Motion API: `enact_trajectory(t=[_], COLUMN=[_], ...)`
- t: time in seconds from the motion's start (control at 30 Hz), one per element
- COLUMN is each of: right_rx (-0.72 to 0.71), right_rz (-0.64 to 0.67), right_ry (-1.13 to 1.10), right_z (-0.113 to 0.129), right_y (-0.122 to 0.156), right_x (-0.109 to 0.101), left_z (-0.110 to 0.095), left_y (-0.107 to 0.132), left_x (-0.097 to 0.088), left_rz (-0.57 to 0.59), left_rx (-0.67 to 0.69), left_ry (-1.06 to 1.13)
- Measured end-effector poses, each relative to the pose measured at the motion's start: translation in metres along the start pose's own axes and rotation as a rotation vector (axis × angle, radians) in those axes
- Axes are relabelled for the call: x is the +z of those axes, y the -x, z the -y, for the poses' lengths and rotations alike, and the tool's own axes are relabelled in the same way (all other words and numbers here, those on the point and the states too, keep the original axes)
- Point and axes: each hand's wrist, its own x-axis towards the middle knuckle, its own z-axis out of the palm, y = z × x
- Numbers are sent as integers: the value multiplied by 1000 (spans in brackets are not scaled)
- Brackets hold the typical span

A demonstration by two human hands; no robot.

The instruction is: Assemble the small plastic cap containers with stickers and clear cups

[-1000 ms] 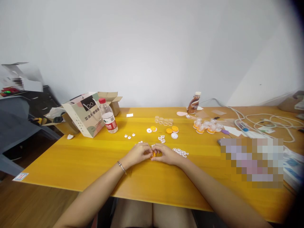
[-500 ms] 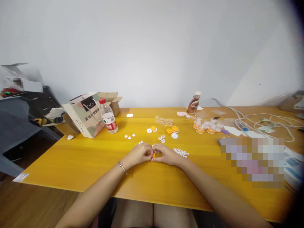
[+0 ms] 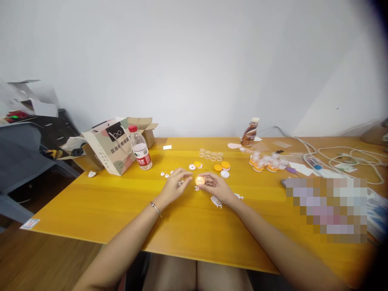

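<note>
**Holding the orange disc between my two hands**

Looking down from my head camera, my right hand pinches a small round orange disc at its fingertips, just above the yellow table. The disc sits at the right hand's left edge — between both hands. My left hand is loosely curled and holds nothing, its fingers just beside the disc, apart from it. The right is nearer. Being round, the disc has no long axis. White punched strips lie under my right wrist.
</note>
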Motion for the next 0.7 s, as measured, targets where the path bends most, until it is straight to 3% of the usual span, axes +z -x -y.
enact_trajectory(t=[0.07, 0.17, 0.3, 0.47, 0.57, 0.7], right_rx=[0, -2, -2, -8, -20, -35], right_rz=[-111, -206, -209, -189, -178, -168], right_ry=[12, 16, 26, 61, 77, 90], right_z=[-1, -2, -4, -6, -8, -9], right_y=[-2, -4, -6, -6, -6, -6], right_x=[-4, -9, -11, -12, -13, -13], left_z=[11, 27, 38, 39, 37, 34], left_y=[-1, 0, 3, 3, 2, 3], left_x=[-6, -11, -7, -10, -20, -29], left_rz=[18, 198, 347, 378, 398, 575], left_rx=[-57, -72, -52, -74, -99, -111], left_ry=[-21, -102, -218, -263, -211, -47])
